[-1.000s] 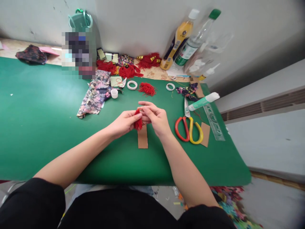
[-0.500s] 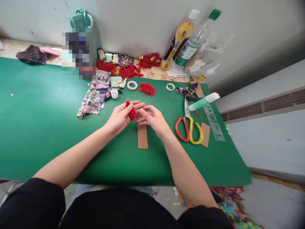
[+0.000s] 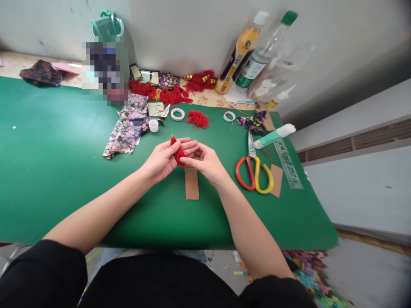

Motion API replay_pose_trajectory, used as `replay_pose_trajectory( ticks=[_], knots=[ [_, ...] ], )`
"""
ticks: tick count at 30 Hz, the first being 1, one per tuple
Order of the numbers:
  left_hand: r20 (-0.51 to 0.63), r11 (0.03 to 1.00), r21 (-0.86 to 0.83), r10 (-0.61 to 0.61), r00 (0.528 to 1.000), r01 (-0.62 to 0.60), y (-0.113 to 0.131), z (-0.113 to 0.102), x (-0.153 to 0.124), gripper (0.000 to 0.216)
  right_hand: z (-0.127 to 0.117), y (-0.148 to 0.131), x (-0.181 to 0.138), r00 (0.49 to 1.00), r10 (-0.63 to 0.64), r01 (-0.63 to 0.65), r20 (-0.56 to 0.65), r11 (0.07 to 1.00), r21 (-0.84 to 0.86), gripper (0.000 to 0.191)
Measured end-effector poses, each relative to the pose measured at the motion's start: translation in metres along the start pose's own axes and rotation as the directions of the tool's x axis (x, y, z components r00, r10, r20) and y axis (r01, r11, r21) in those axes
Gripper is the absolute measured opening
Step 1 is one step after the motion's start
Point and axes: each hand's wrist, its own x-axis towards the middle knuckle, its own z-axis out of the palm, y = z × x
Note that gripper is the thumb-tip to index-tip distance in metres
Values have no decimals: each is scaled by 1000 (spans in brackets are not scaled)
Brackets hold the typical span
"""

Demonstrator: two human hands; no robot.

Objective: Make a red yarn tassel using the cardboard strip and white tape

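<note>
A red thread tassel (image 3: 178, 153) lies across the fingers of my left hand (image 3: 163, 158), whose thumb presses on its upper part. From the right, my right hand (image 3: 205, 161) pinches the tassel's lower strands between thumb and fingers. A small yellowish tip shows at the tassel's top end. Just below my hands, a brown cardboard strip (image 3: 192, 185) rests on the green table mat (image 3: 80, 141). Beyond my fingers sits a loose bundle of red thread (image 3: 198, 119).
Scissors (image 3: 254, 173) with red and yellow handles lie at the right, touching a glue stick (image 3: 275, 136) and near a clear ruler (image 3: 289, 167). Tape rolls (image 3: 177, 114), floral fabric (image 3: 128, 124) and red tassels (image 3: 175, 96) lie farther back. Bottles (image 3: 239, 57) stand against the wall.
My right hand has moved left and closed its thumb and fingers on the tassel's lower strands. The left hand keeps its hold, and the tassel looks smoother and more gathered.
</note>
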Motion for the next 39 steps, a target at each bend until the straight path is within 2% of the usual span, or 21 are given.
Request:
replay_pose_trajectory(
  ticks=[9, 13, 20, 24, 32, 39],
  knots=[
    [-22, 1000, -21, -12, 1000, 11, 4, 3, -1, 23, -2, -3, -1, 995, 96, -96, 18, 994, 53, 53],
    [-32, 1000, -23, 10, 999, -11, 6, 3, -1, 23, -2, -5, -2, 994, 111, -112, 18, 989, 92, 44],
    [-47, 994, -86, 62, 997, -66, 7, 1, -1, 23, -3, -3, -2, 996, 52, -59, 68, 994, 89, 59],
    [-38, 991, -115, 71, 997, -75, 6, 1, -1, 22, -4, -2, -1, 999, -8, 5, 44, 998, 66, 54],
    [-48, 988, -129, 78, 996, -84, 9, 2, -1, 24, -6, 0, 0, 999, 13, -15, 50, 999, 34, 47],
    [-58, 989, -130, 67, 996, -74, 11, 3, -1, 28, -9, 1, 0, 999, 37, -38, 19, 998, 57, 54]
  ],
)
